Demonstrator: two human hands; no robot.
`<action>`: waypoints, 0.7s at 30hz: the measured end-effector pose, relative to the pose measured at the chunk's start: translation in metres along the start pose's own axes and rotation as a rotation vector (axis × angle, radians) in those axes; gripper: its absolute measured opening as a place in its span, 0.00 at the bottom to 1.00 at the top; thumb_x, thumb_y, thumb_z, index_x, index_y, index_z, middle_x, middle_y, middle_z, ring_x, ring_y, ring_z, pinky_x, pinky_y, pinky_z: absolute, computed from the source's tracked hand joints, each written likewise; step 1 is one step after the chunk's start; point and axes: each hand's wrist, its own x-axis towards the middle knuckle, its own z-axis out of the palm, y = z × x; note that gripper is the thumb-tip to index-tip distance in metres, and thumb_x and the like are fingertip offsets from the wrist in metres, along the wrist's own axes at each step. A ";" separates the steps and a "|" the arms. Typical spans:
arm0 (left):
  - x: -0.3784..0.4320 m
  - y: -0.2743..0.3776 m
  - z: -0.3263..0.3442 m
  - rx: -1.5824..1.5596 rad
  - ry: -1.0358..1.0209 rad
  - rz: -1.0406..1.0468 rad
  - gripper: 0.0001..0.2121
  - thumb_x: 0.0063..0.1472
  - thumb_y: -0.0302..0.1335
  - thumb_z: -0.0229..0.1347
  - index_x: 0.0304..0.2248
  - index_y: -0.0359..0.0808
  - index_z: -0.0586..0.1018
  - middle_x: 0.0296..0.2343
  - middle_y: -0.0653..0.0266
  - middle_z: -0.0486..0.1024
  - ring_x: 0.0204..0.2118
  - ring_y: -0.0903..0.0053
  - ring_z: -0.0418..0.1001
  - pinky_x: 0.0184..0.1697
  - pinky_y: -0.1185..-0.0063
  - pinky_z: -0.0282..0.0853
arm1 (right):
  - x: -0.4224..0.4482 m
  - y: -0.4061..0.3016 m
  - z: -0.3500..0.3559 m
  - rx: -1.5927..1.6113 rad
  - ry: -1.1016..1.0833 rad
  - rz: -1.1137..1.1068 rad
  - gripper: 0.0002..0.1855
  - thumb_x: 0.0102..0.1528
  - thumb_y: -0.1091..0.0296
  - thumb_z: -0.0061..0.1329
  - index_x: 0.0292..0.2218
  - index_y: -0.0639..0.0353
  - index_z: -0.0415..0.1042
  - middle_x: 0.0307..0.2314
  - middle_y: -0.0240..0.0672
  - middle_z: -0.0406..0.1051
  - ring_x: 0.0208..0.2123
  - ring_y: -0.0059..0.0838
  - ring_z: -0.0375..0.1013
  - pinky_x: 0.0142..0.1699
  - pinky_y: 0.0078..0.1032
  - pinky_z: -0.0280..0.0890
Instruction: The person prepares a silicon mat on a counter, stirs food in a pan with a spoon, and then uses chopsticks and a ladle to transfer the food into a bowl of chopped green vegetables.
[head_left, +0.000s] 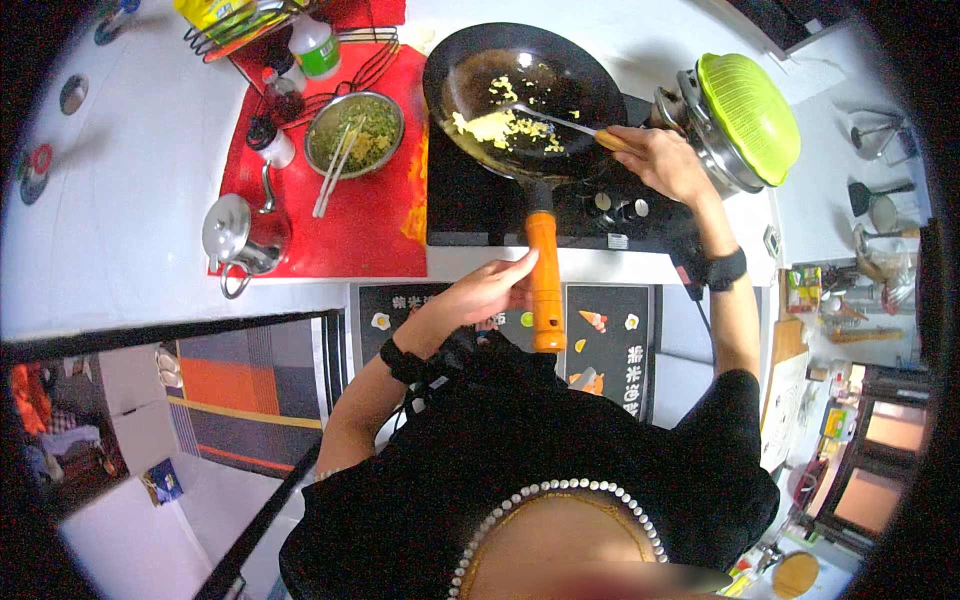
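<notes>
A black wok (480, 75) rests on the dark cooktop (480, 217), tilted a little towards its near left. Yellow scrambled egg pieces (491, 129) lie inside it. My right hand (664, 161) grips the wooden handle of a metal spatula (555, 118), whose blade is among the egg. At the wok's orange handle (546, 277) is my left hand (495, 289), thumb against its left side; the fingers are partly hidden behind it. Left of the wok, a metal bowl (309, 146) holds a chopped green and yellow mixture, with chopsticks (334, 176) laid across it.
A metal kettle (244, 232), a white shaker with a dark lid (277, 148) and bottles (315, 52) stand on the red mat (367, 240) at left. A wire rack (379, 56) is behind them. A lime-green colander (750, 120) tops a steel pot (712, 142) at right.
</notes>
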 end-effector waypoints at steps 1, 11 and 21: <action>0.000 0.006 0.015 -0.055 -0.032 -0.029 0.26 0.62 0.47 0.35 0.44 0.29 0.64 0.39 0.57 0.69 0.44 0.70 0.68 0.49 0.71 0.63 | -0.004 0.007 -0.006 0.064 -0.023 0.017 0.18 0.49 0.59 0.48 0.42 0.49 0.70 0.31 0.42 0.72 0.34 0.41 0.72 0.40 0.33 0.66; 0.025 -0.015 0.047 -0.619 0.028 0.221 0.16 0.56 0.39 0.51 0.32 0.34 0.66 0.23 0.68 0.65 0.21 0.84 0.64 0.28 0.85 0.66 | 0.028 0.050 0.019 0.336 -0.034 -0.064 0.19 0.48 0.67 0.50 0.44 0.55 0.69 0.35 0.42 0.72 0.34 0.24 0.72 0.41 0.23 0.65; 0.020 -0.009 0.056 -0.501 0.127 0.238 0.13 0.56 0.36 0.53 0.29 0.35 0.66 0.20 0.72 0.63 0.17 0.88 0.60 0.19 0.91 0.60 | -0.021 0.061 -0.011 0.009 0.150 -0.166 0.19 0.45 0.65 0.52 0.41 0.39 0.71 0.29 0.41 0.72 0.32 0.40 0.72 0.38 0.34 0.66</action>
